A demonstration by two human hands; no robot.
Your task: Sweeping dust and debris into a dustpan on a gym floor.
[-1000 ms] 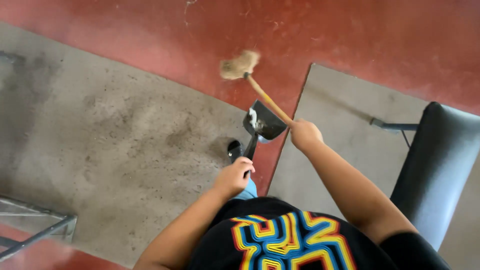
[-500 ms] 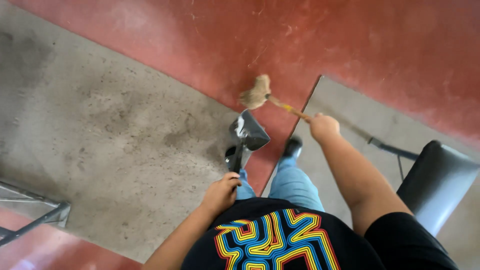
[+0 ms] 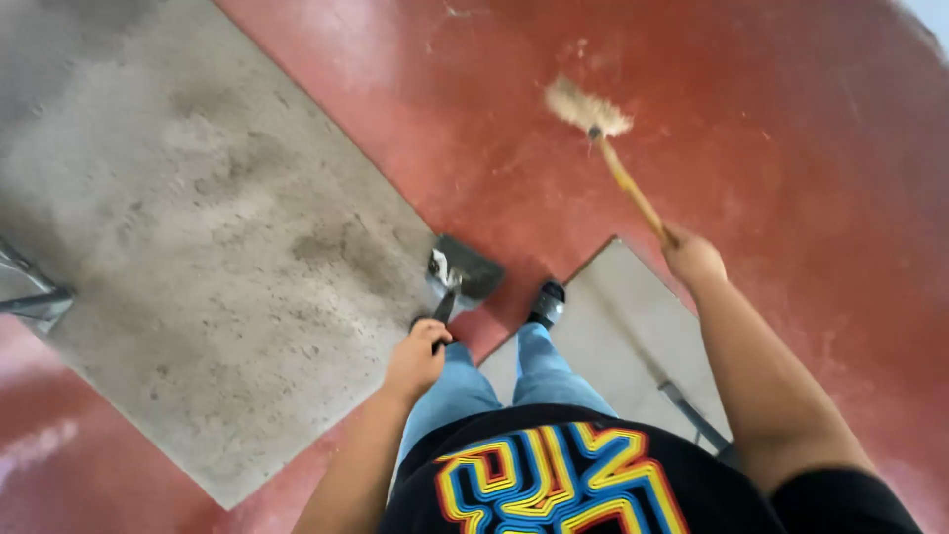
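My left hand [image 3: 415, 358] grips the black handle of a dark metal dustpan [image 3: 463, 271], held low over the edge between a grey mat and the red floor. A bit of pale debris lies in the pan. My right hand [image 3: 694, 259] is closed around the wooden handle of a short straw broom [image 3: 589, 109], whose bristle head is out ahead over the red floor. My legs in blue jeans and a black shoe [image 3: 547, 303] show between the two hands.
A large stained grey mat [image 3: 188, 247] covers the floor at left. A smaller grey mat [image 3: 613, 336] lies under my right leg. A metal frame leg [image 3: 35, 297] pokes in at the far left. A dark metal bar [image 3: 692, 415] lies at lower right.
The view swung and I stepped forward. The broom head swung from beside the dustpan up and out to the right. The dark chair at right has left the view.
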